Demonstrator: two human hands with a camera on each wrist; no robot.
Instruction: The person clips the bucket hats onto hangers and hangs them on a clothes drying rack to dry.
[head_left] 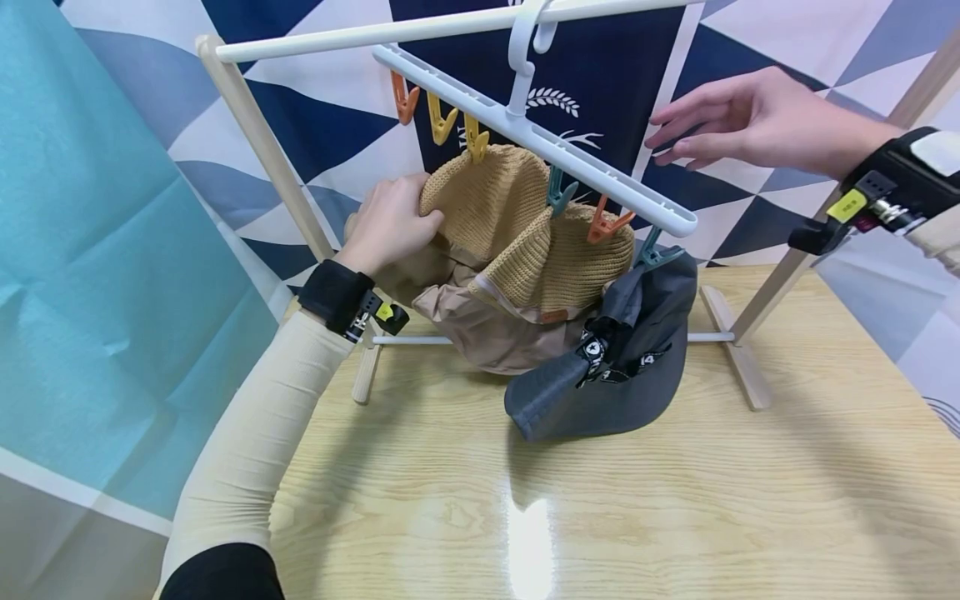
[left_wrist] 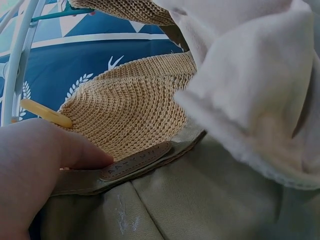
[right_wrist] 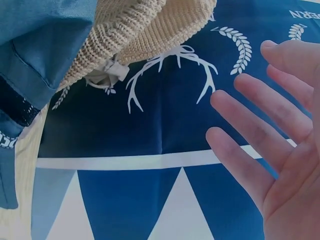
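Note:
My left hand [head_left: 393,221] grips the edge of a tan knit-brimmed hat [head_left: 487,196] at its left side. In the left wrist view, the thumb lies by a leather label [left_wrist: 136,161] on the hat's band. A yellow clip [head_left: 476,137] holds the brim to a pale blue clip hanger [head_left: 536,137]. Teal [head_left: 558,193] and orange clips [head_left: 604,221] are on the knit part further right. A dark grey cap [head_left: 637,367] hangs from another teal clip [head_left: 658,250] at the hanger's right end. My right hand [head_left: 757,121] is in the air to the right, fingers extended, touching nothing.
The hanger hooks over a white rail [head_left: 375,33] on a wooden-legged rack [head_left: 270,150]. Unused orange [head_left: 405,96] and yellow clips [head_left: 441,119] hang at its left. Below is a wooden tabletop [head_left: 450,483]; a patterned cloth [head_left: 330,100] hangs behind.

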